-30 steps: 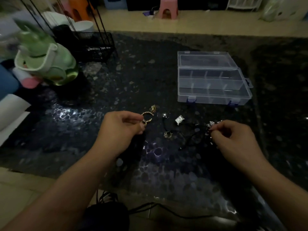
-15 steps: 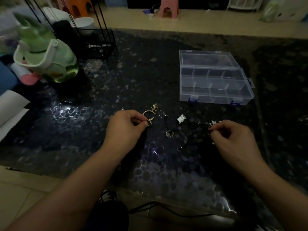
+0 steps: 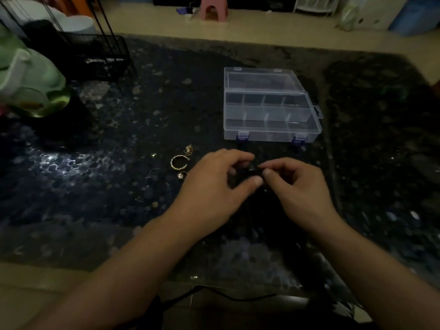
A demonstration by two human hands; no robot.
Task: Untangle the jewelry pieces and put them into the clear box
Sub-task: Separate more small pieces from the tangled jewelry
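hands pinching dark tangled cord, left hand, right hand

- tabletop: black, pale pebble speckle all over
- clear box: see-through, colourless; two blue latches on its near edge
- ring, left of the box: gold, twisted-rope pattern
- two smaller pieces next to the ring: gold
- container, far left of the box: light green and white
- stool, beyond the box: pink
- wire rack: black
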